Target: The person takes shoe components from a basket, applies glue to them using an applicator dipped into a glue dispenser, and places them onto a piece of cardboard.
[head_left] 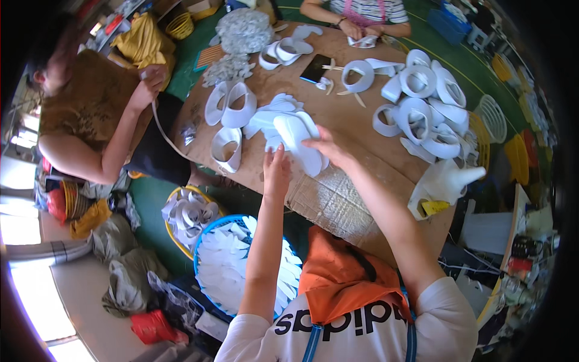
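Observation:
My right hand (326,146) rests on a white sole-shaped piece (294,133) at the top of a fanned stack of white flat pieces (278,116) on the round brown table (353,181). Its fingers press on the piece's near end. My left hand (277,166) reaches to the stack's near edge, fingers together, touching the lower pieces. Whether either hand actually grips a piece is hard to tell.
White looped shoe uppers (425,114) pile at the table's right, more (229,120) lie at the left. A dark phone (315,67) lies mid-table. A blue basket of white flat pieces (224,265) and a yellow basket (187,211) stand below. One person sits at left, another across.

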`<state>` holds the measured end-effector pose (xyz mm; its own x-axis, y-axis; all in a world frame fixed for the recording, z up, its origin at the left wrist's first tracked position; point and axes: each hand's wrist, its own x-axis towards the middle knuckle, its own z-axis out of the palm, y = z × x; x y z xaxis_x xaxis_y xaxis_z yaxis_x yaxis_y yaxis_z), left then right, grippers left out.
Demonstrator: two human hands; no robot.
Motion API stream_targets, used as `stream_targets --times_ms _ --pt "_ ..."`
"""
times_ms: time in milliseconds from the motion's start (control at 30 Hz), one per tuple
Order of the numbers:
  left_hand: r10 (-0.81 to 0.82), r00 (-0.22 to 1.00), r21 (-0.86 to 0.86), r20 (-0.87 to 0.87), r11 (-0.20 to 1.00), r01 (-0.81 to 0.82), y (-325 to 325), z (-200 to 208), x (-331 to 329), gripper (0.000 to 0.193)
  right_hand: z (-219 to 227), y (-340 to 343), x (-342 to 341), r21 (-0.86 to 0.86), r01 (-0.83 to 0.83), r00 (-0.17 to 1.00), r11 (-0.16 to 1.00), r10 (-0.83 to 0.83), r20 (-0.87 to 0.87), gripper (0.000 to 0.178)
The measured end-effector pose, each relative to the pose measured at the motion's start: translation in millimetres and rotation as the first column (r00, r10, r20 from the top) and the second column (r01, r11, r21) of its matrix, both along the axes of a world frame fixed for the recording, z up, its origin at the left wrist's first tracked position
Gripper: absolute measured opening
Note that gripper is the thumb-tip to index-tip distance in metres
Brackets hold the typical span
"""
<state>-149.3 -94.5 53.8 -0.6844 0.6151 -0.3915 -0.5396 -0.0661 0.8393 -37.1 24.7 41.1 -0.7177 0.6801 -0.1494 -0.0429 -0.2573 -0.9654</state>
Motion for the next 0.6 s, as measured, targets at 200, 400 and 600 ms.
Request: stream_targets --times_ms 200,400,600 --pt "-0.401 0.885 0.389 0.238 0.874 0.292 -4 25 71 0.031 25 -71 62 0.460 0.367 0.922 0.808 -0.381 -0.067 0.031" --pt "-0.609 0.648 0.630 0.458 0.736 0.248 -6 22 114 0.038 85 -93 120 0.370 0.674 0.715 0.639 -0.691 -0.109 0.021" --pt "-0.576 0.688 0.529 0.442 0.787 0.318 -17 1 158 0.047 31 -121 140 0.777 0.397 0.685 0.489 -0.721 0.104 0.047"
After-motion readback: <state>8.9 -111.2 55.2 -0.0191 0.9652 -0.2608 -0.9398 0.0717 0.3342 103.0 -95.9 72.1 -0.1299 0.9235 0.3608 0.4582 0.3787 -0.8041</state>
